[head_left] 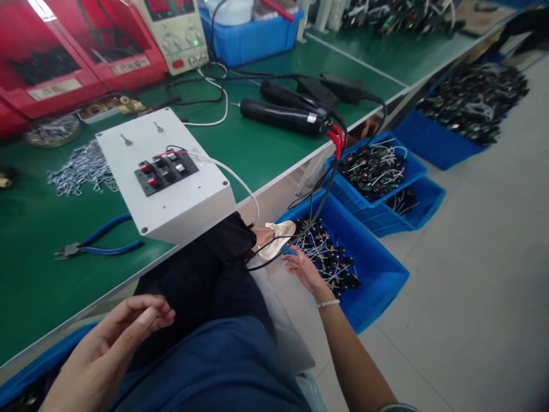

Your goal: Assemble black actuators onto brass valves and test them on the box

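My left hand (115, 337) hovers over my lap near the table's front edge, its fingers curled and the thumb close to the fingertips; nothing shows between them. Down at the right, my right hand (303, 268) is beside the near rim of a blue bin (377, 274) with small black parts and white wires in it. The fingers of that hand are apart and hold nothing. A white box (184, 200) with a black terminal block (166, 171) stands at the table edge, a white cable running down from it. Blue-handled cutters (107, 234) lie on the green table (26, 274).
Two black electric screwdrivers (278, 116) with cables lie behind the box. A power supply (175, 34), red drawers (103, 40) and a blue crate (253, 40) stand at the back. Metal clips (83, 169) are piled at the left. More blue bins (446, 140) sit at the right.
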A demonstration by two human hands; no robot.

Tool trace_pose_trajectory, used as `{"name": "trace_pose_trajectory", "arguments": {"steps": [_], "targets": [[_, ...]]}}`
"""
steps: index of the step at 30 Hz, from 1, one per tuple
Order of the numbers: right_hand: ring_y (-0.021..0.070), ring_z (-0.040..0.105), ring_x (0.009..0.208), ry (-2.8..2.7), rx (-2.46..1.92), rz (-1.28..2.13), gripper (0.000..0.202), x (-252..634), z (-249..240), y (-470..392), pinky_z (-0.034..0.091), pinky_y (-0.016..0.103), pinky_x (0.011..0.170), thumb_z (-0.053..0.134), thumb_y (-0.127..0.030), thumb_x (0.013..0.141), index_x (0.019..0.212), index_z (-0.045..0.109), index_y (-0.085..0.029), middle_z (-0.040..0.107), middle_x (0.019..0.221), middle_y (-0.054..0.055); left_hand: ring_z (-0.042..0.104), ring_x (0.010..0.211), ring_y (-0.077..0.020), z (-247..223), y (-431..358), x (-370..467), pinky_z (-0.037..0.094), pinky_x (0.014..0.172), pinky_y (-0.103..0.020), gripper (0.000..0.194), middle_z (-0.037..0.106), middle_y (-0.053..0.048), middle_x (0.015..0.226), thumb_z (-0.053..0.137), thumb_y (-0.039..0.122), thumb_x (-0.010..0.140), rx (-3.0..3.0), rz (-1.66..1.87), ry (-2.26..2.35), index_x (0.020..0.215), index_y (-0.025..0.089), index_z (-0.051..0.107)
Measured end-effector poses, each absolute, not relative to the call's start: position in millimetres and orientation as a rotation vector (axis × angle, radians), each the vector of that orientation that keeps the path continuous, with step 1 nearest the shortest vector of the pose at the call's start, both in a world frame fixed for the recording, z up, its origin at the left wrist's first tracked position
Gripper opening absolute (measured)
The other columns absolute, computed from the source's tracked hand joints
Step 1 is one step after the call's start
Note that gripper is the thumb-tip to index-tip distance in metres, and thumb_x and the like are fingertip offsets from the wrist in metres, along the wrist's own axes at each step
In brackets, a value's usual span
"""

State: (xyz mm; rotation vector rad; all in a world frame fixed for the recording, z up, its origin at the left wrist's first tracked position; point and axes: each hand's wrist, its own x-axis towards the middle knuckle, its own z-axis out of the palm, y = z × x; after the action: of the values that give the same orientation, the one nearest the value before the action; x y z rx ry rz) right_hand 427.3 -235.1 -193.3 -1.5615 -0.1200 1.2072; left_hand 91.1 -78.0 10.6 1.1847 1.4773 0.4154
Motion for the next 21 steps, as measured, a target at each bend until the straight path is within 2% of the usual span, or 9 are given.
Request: {"name": "trace_pose_trajectory", "arguments": {"steps": [2, 4, 5, 7, 9, 11, 16, 21], "targets": [[0.0141, 0.065, 0.071, -0.249, -1.453, 1.375, 0.084, 404, -183, -216, 0.055, 0.027, 0.067, 0.088, -0.07, 0.059, 0.122, 0.068, -0.018, 0.073, 0.096, 0.006, 0.071, 0.094, -0.0235, 11, -76, 84, 0.063, 0.083, -0.026, 0.039, 0.076, 0.0, 0.093, 0.085, 0.06, 0.066, 1.172, 0.446, 1.387, 0.088, 0.03, 0.076], [0.0142, 0.064, 0.066, -0.358, -1.392, 1.519, 0.081, 380, -178, -200, 0.054, 0.027, 0.064, 0.096, -0.061, 0.049, 0.112, 0.073, -0.016, 0.073, 0.084, 0.004, 0.071, 0.092, -0.0219, 12, -73, 78, 0.062, 0.083, -0.025, 0.034, 0.076, 0.0, 0.092, 0.084, 0.058, 0.07, 1.156, 0.482, 1.331, 0.088, 0.029, 0.077], [0.0134, 0.063, 0.064, -0.398, -1.383, 1.572, 0.073, 370, -177, -194, 0.054, 0.026, 0.062, 0.097, -0.055, 0.052, 0.108, 0.074, -0.015, 0.071, 0.079, 0.002, 0.071, 0.091, -0.0214, 13, -71, 75, 0.062, 0.083, -0.024, 0.035, 0.076, -0.001, 0.092, 0.084, 0.057, 0.07, 1.144, 0.489, 1.31, 0.088, 0.028, 0.077], [0.0112, 0.061, 0.062, -0.439, -1.411, 1.616, 0.048, 352, -178, -183, 0.053, 0.025, 0.061, 0.092, -0.043, 0.07, 0.103, 0.073, -0.013, 0.068, 0.074, 0.0, 0.072, 0.089, -0.0205, 14, -68, 68, 0.062, 0.082, -0.022, 0.039, 0.075, -0.002, 0.09, 0.087, 0.057, 0.067, 1.106, 0.495, 1.272, 0.087, 0.025, 0.077], [0.0102, 0.062, 0.066, -0.418, -1.493, 1.572, 0.027, 340, -182, -177, 0.055, 0.024, 0.064, 0.078, -0.035, 0.09, 0.102, 0.07, -0.012, 0.067, 0.08, 0.0, 0.072, 0.089, -0.0192, 13, -65, 61, 0.062, 0.082, -0.019, 0.041, 0.074, -0.002, 0.091, 0.087, 0.057, 0.068, 1.067, 0.519, 1.251, 0.089, 0.024, 0.076], [0.0119, 0.065, 0.076, -0.345, -1.607, 1.457, 0.022, 338, -185, -176, 0.058, 0.028, 0.071, 0.066, -0.033, 0.1, 0.106, 0.067, -0.012, 0.068, 0.093, 0.003, 0.072, 0.089, -0.0176, 12, -63, 52, 0.062, 0.082, -0.017, 0.04, 0.074, -0.001, 0.091, 0.087, 0.056, 0.07, 1.038, 0.566, 1.237, 0.091, 0.025, 0.075], [0.0207, 0.065, 0.105, -0.057, -1.852, 1.066, 0.034, 362, -188, -178, 0.059, 0.04, 0.091, 0.061, -0.039, 0.102, 0.127, 0.062, -0.016, 0.063, 0.125, 0.01, 0.072, 0.09, -0.0163, 11, -60, 30, 0.061, 0.083, -0.015, 0.041, 0.075, 0.0, 0.091, 0.089, 0.056, 0.068, 0.956, 0.647, 1.199, 0.091, 0.026, 0.074], [0.0229, 0.064, 0.112, 0.09, -1.906, 0.935, 0.038, 396, -174, -165, 0.057, 0.044, 0.095, 0.062, -0.038, 0.101, 0.132, 0.06, -0.017, 0.061, 0.131, 0.011, 0.072, 0.093, -0.0153, 9, -59, 12, 0.06, 0.089, -0.014, 0.04, 0.075, 0.002, 0.091, 0.089, 0.057, 0.068, 0.861, 0.688, 1.187, 0.091, 0.028, 0.073]]}}
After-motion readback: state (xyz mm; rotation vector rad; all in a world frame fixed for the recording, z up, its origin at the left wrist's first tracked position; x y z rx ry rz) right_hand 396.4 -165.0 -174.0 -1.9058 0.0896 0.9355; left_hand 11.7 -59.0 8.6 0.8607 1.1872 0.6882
